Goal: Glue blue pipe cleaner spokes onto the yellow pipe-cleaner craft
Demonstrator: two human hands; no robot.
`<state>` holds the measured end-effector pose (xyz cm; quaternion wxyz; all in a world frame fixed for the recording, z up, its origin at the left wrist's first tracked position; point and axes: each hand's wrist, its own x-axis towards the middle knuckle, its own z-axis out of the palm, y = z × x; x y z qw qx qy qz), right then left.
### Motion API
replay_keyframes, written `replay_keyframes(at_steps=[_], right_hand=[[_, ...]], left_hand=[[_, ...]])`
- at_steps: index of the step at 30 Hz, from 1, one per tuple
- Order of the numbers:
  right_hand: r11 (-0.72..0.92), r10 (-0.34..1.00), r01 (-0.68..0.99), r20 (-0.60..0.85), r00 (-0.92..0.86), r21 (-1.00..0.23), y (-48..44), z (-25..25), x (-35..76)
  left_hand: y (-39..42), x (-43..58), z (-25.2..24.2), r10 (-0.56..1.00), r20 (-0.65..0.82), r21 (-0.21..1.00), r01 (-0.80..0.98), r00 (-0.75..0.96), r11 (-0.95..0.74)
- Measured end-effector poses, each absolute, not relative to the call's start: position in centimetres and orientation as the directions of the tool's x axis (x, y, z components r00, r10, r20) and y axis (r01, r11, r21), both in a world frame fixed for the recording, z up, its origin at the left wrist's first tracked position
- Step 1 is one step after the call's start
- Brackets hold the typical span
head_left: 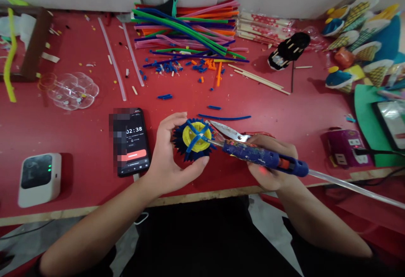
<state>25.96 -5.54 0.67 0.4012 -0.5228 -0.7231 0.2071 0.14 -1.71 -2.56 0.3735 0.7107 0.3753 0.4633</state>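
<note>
My left hand (169, 159) grips a small round craft piece (193, 139): a yellow disc ringed with dark blue spikes, with blue strips crossed over its face. My right hand (268, 163) is closed around a blue hot glue gun (262, 157), whose metal tip touches the right side of the disc. A clear glue stick (354, 188) sticks out of the gun's rear toward the lower right. Scissors (232, 133) with red handles lie on the red table (79, 142) just behind the gun.
A phone (131, 142) showing a timer lies left of my left hand, a white device (39, 178) further left. Coloured straws (186, 28) and cut bits lie at the back centre, wooden sticks (259, 79) to their right. A clear flower-shaped tray (74, 90), a purple power strip (344, 148) and finished crafts (357, 28) flank the sides.
</note>
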Motion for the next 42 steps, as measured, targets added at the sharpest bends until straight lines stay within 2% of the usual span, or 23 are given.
replay_keyframes(at_steps=[20, 23, 25, 28, 32, 34, 38, 42], right_hand=[[0.382, 0.921, 0.565, 0.35, -0.171, -0.731, -6.0, 0.9, 27.1], [0.231, 0.973, 0.505, 0.209, -0.102, -0.832, -6.0, 0.8, 28.0], [0.092, 0.994, 0.463, 0.111, 0.014, -0.882, -5.6, 0.5, 28.9], [-0.057, 0.984, 0.453, 0.026, 0.175, -0.889, -4.2, 0.0, 30.5], [-0.215, 0.953, 0.447, -0.087, 0.29, -0.868, -1.6, -0.4, 32.3], [-0.281, 0.934, 0.546, -0.094, 0.345, -0.789, -0.5, -0.5, 32.7], [-0.334, 0.934, 0.853, -0.023, 0.356, -0.402, 0.9, -0.6, 32.5], [-0.323, 0.946, 0.939, -0.013, 0.324, -0.121, 1.5, -0.1, 32.0]], left_hand=[[-1.6, 0.2, -2.4, 0.896, 0.362, 0.85, 0.304, 0.257, -0.431], [-1.7, 0.3, -2.2, 0.905, 0.346, 0.851, 0.323, 0.249, -0.414], [-1.8, 0.3, -2.1, 0.906, 0.345, 0.85, 0.328, 0.243, -0.412], [-1.7, 0.3, -2.1, 0.906, 0.348, 0.852, 0.322, 0.243, -0.413], [-1.7, 0.3, -2.2, 0.9, 0.357, 0.851, 0.311, 0.248, -0.423], [-1.6, 0.3, -2.3, 0.897, 0.369, 0.846, 0.311, 0.244, -0.433], [-1.6, 0.3, -2.4, 0.893, 0.382, 0.834, 0.327, 0.239, -0.444], [-1.6, 0.3, -2.4, 0.895, 0.376, 0.828, 0.347, 0.241, -0.442]])
